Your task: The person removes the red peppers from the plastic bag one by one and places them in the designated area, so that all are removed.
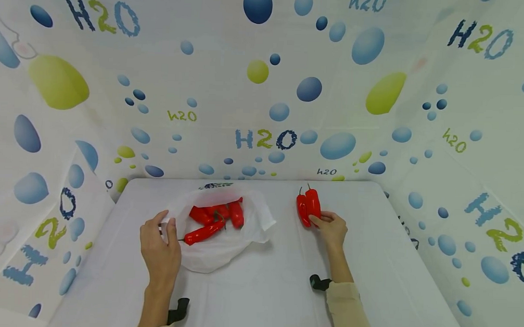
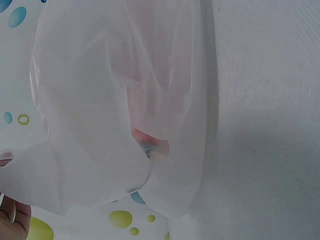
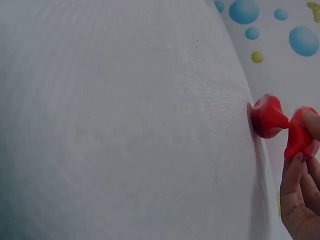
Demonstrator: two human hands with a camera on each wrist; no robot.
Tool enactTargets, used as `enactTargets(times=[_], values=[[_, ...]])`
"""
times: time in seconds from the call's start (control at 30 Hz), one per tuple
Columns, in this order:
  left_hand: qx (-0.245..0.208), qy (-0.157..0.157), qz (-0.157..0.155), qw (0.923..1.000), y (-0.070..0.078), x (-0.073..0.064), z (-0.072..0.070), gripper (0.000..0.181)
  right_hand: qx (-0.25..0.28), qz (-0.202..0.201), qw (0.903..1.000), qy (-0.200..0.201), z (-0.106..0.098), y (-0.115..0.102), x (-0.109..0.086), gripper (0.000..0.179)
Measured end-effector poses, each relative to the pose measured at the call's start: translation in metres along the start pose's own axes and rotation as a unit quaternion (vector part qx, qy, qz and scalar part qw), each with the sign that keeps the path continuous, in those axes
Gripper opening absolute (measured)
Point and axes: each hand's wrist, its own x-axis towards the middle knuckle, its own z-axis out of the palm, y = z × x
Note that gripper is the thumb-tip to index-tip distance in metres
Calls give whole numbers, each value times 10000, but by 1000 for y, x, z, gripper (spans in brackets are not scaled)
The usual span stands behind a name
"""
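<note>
A white plastic bag [image 1: 217, 260] lies with its mouth open, several red chili peppers [image 1: 204, 232] inside it. At the bag's left rim, my left hand [image 1: 160, 249] pinches the plastic between thumb and fingers; in the left wrist view only part of that hand [image 2: 14, 220] shows, beside the translucent bag [image 2: 90, 135]. To the right of the bag, my right hand [image 1: 332, 230] holds a red chili pepper [image 1: 313, 202] by its lower end. A second red chili pepper [image 1: 302, 210] lies close along its left side, stems pointing to the back.
A white-covered table [image 1: 248, 298] carries everything. Its back edge meets a white curtain [image 1: 221, 90] printed with bubbles and lettering, which also hangs along both sides. Dark wrist camera mounts [image 1: 320, 283] stick out from both forearms.
</note>
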Motion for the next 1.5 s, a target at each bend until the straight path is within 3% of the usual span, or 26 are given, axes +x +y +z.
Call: enactTargets(times=[0.27,0.8,1.27,1.5], values=[[4,-162,-71,9998,-3,-1,-2,35,-225,-28,9997,21,1,8,3,43],[-61,-170,51,9998,-5,-2,-3,35,-596,-120,9981,18,4,14,8,40],[-228,69,172,9996,-5,-5,-3,33,-710,-132,9972,-213,4,12,5,44],[-175,-138,104,9997,-6,-6,-2,34,-943,-151,9954,-104,2,9,5,47]])
